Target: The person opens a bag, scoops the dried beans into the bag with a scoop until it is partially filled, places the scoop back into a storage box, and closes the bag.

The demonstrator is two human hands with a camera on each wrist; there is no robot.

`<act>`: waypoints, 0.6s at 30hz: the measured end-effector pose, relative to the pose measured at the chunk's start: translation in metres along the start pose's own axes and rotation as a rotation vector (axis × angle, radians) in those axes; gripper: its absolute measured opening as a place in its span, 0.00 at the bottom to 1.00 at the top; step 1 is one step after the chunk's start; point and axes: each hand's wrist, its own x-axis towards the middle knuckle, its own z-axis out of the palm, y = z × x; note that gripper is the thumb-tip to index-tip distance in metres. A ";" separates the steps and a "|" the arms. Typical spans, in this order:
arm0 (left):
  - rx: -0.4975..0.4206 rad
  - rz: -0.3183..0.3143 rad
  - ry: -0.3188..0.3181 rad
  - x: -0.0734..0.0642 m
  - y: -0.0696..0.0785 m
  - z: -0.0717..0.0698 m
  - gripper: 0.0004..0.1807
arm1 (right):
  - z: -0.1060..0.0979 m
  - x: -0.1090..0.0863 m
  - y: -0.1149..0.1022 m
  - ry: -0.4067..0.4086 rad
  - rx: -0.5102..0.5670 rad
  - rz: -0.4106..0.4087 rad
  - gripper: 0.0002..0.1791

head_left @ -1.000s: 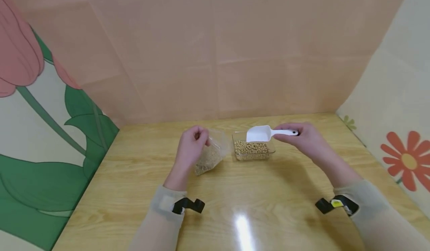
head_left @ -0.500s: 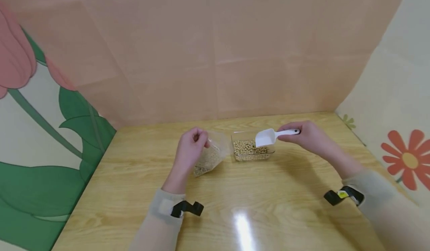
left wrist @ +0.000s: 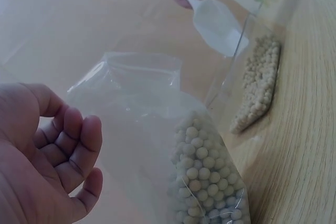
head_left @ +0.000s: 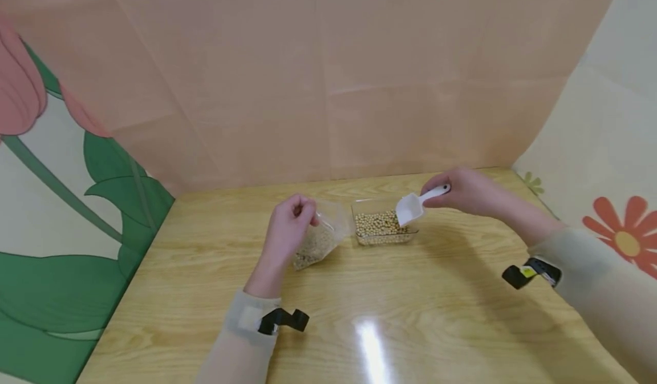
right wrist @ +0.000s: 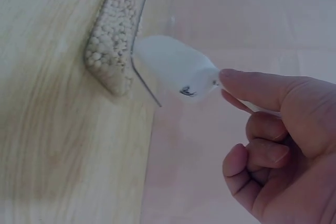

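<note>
My left hand [head_left: 287, 224] pinches the upper edge of a clear plastic bag [head_left: 328, 230]. Pale round beans that look like soybeans [left wrist: 207, 177] fill the bag's lower part. To its right stands a clear rectangular container [head_left: 387, 236] holding a layer of similar beans [head_left: 377, 223]. Over that container's right end, my right hand [head_left: 464, 192] grips the handle of a white scoop [head_left: 409, 208] between thumb and fingers. The scoop tilts down to the left, its lip close over the beans. In the right wrist view the scoop's outer side [right wrist: 176, 61] faces me, so its inside is hidden.
A wood-grain table [head_left: 205, 292] lies under everything. A pink backdrop [head_left: 328, 87] rises behind it, with flower-printed panels at the left [head_left: 51, 201] and right [head_left: 580, 144]. Each forearm wears a black wrist mount, the left one [head_left: 282, 320] low over the table.
The scoop has gone from nearly level to tilted downward over the container's right end. My right wrist and forearm have risen and shifted right. The left hand and bag have barely moved.
</note>
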 end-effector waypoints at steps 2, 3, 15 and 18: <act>-0.010 0.000 -0.002 -0.002 0.000 -0.001 0.12 | 0.000 0.002 -0.004 -0.022 -0.016 -0.009 0.14; -0.012 0.000 -0.004 -0.003 0.000 -0.001 0.12 | 0.000 0.002 -0.006 -0.031 -0.026 -0.017 0.14; -0.021 -0.018 -0.012 -0.015 -0.001 -0.002 0.11 | 0.012 0.007 -0.016 -0.147 -0.031 0.009 0.12; -0.029 -0.008 -0.011 -0.015 -0.002 -0.001 0.12 | 0.016 0.006 -0.017 -0.155 -0.024 0.031 0.12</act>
